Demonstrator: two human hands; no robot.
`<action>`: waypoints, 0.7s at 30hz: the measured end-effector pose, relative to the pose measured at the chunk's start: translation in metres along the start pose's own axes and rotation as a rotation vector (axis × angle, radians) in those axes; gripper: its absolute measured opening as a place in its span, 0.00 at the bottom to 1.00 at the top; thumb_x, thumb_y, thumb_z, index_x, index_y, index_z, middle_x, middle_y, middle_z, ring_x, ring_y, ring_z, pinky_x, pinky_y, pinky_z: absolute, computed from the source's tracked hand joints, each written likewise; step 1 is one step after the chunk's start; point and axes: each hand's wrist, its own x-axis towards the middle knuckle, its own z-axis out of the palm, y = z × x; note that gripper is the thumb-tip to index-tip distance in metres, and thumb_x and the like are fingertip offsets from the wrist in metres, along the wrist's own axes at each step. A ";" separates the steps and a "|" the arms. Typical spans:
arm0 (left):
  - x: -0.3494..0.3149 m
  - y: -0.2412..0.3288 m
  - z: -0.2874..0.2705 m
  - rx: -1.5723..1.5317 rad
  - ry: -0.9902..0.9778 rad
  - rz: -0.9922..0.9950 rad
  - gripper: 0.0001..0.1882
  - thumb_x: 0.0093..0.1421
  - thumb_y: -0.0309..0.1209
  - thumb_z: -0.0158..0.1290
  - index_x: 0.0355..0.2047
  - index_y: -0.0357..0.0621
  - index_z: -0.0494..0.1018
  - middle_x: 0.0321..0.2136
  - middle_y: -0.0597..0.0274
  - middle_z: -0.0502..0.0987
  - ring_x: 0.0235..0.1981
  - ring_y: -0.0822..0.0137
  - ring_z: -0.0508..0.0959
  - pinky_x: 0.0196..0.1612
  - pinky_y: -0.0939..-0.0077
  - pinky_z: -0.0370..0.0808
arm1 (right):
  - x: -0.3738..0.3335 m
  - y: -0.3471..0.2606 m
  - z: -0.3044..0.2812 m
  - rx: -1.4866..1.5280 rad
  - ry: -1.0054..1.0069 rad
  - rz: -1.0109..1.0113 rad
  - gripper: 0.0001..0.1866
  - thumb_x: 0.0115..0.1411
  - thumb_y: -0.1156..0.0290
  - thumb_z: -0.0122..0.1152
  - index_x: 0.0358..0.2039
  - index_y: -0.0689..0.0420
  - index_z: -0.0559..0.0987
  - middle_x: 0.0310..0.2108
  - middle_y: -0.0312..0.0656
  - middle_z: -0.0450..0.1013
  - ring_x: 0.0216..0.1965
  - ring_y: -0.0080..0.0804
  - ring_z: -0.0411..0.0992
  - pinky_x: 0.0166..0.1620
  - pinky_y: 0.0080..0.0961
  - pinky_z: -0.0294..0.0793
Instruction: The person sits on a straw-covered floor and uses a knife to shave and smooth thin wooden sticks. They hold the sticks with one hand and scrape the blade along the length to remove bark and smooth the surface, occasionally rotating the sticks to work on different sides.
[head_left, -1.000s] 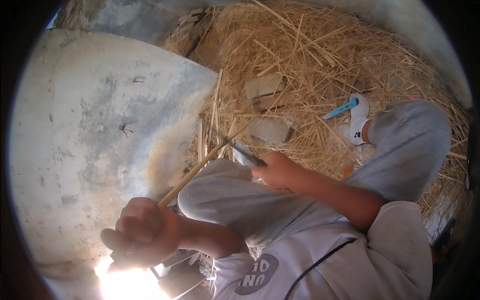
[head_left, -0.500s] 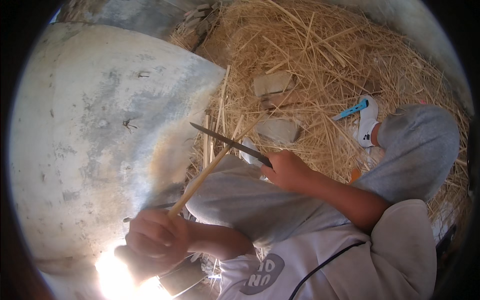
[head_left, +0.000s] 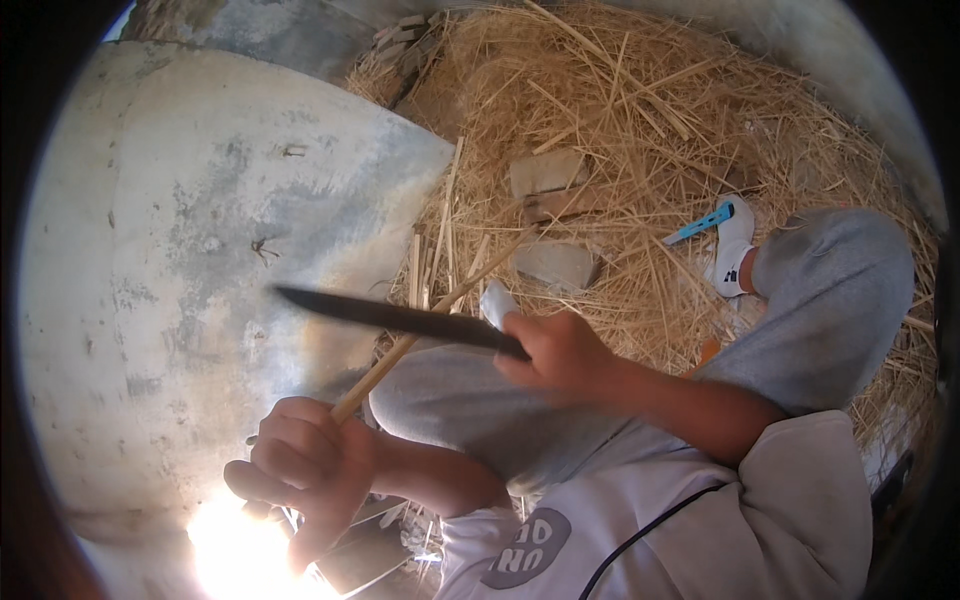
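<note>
My left hand (head_left: 312, 462) grips the near end of a long tan bamboo stick (head_left: 376, 378), with thumb and some fingers partly loosened. The stick slants up and away to the right, its thin far end over the straw. In my right hand (head_left: 562, 352) is a knife (head_left: 400, 318) with a long dark blade, held by the handle. The blade points left and lies across the stick in the view; whether they touch I cannot tell.
Straw and shavings (head_left: 650, 110) cover the ground, with brick pieces (head_left: 556, 262) among them. A light blue box cutter (head_left: 700, 223) rests by my white-socked foot (head_left: 735, 245). On the left stands a stained pale wall (head_left: 200, 200). Bright sunlight glares beside my left hand.
The knife has swung left and nearer along the stick, its blade now flatter across the view. Some left-hand fingers have loosened and spread while the stick stays held.
</note>
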 end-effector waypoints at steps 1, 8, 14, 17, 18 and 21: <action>0.001 0.003 0.002 0.007 0.012 0.011 0.38 0.49 0.74 0.54 0.25 0.51 0.56 0.09 0.76 0.52 0.09 0.80 0.48 0.16 0.82 0.45 | -0.003 0.007 0.005 0.049 0.031 -0.055 0.14 0.60 0.65 0.61 0.38 0.64 0.77 0.22 0.53 0.75 0.25 0.52 0.77 0.31 0.42 0.75; -0.004 0.007 0.009 0.017 0.081 -0.028 0.38 0.47 0.75 0.56 0.24 0.53 0.59 0.11 0.77 0.55 0.12 0.78 0.48 0.23 0.78 0.53 | 0.002 0.051 0.012 -0.078 -0.101 0.259 0.14 0.58 0.66 0.64 0.38 0.63 0.76 0.25 0.53 0.76 0.27 0.52 0.77 0.32 0.42 0.76; -0.003 0.002 0.003 -0.024 0.011 -0.026 0.37 0.49 0.73 0.56 0.25 0.53 0.58 0.11 0.76 0.53 0.13 0.78 0.48 0.24 0.77 0.51 | 0.001 0.036 0.022 0.035 -0.153 0.299 0.16 0.60 0.63 0.61 0.35 0.67 0.80 0.26 0.54 0.78 0.26 0.47 0.78 0.31 0.40 0.76; -0.002 0.003 0.014 0.139 0.267 0.055 0.36 0.49 0.70 0.54 0.23 0.53 0.54 0.08 0.77 0.51 0.09 0.82 0.46 0.15 0.82 0.42 | -0.009 0.112 0.024 0.033 -0.152 0.803 0.17 0.61 0.63 0.59 0.30 0.68 0.81 0.23 0.53 0.77 0.25 0.44 0.78 0.29 0.40 0.75; 0.002 0.005 0.010 0.097 0.231 0.053 0.34 0.50 0.69 0.54 0.23 0.53 0.54 0.08 0.77 0.51 0.09 0.82 0.46 0.15 0.82 0.42 | -0.007 0.102 0.013 -0.084 -0.159 0.724 0.16 0.62 0.64 0.58 0.34 0.68 0.80 0.20 0.53 0.76 0.24 0.44 0.78 0.29 0.41 0.75; -0.012 0.010 -0.003 0.045 0.217 0.032 0.31 0.51 0.63 0.55 0.23 0.53 0.55 0.08 0.77 0.51 0.09 0.82 0.45 0.15 0.81 0.42 | 0.007 0.052 0.009 -0.006 -0.057 0.595 0.15 0.63 0.65 0.57 0.38 0.67 0.78 0.19 0.52 0.75 0.23 0.45 0.78 0.29 0.41 0.75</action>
